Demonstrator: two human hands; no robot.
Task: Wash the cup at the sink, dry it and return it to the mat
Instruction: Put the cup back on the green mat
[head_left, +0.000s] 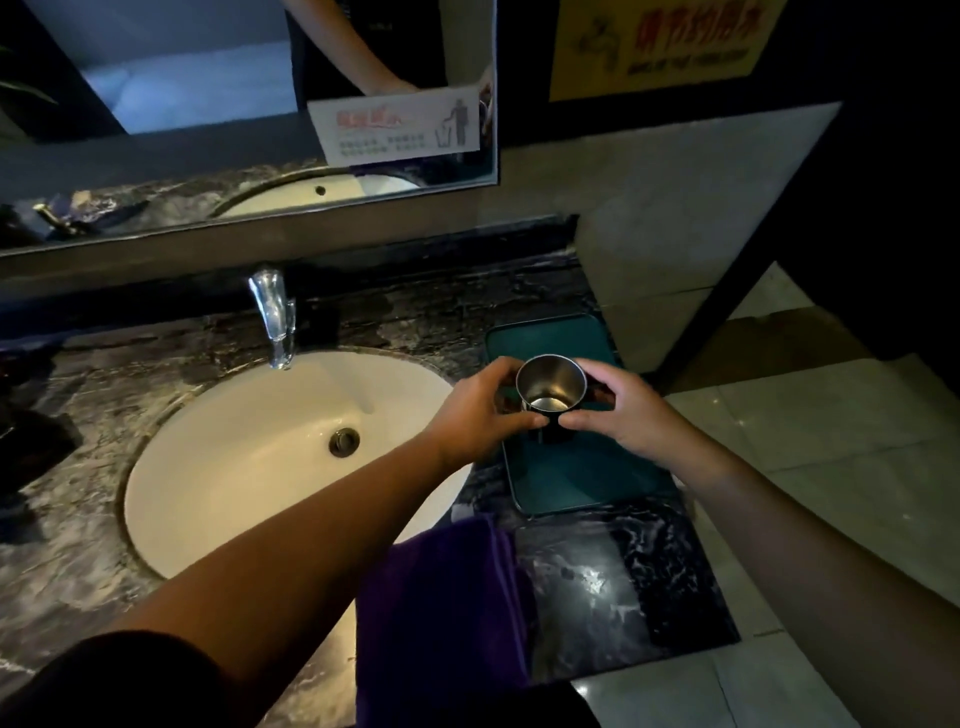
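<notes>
Steel cup (550, 382) held between both hands, mouth tipped toward the camera, shiny inside visible down to the base, dark band or sleeve around the lower part. Left hand (480, 413) closed on the cup's left side, fingers curled over the rim edge and thumb low against the dark base. Right hand (618, 408) closed on the cup's right side, fingers wrapped round what looks like the handle, thumb pressing near the bottom; exact contact with the handle hard to tell in the dim light. Directly beneath both hands, a teal mat (582, 478) lying flat on the dark marbled counter (613, 577), cup above its middle; whether the cup rests on the mat or hangs just over it cannot be told. Left of the left hand, a white oval sink (234, 467) set into the counter, round metal drain (344, 442) at its centre. Beyond the left hand and further left, a chrome tap (275, 317) with its spout over the sink's far rim. Nearer the body than both hands, below the left forearm, a purple towel (441, 603) draped over the counter's near edge beside the sink. Far beyond the hands, a mirror (208, 104) on the wall with a white notice (395, 127) stuck at its lower right corner, and to the right a yellow sign (660, 41) with red characters.
</notes>
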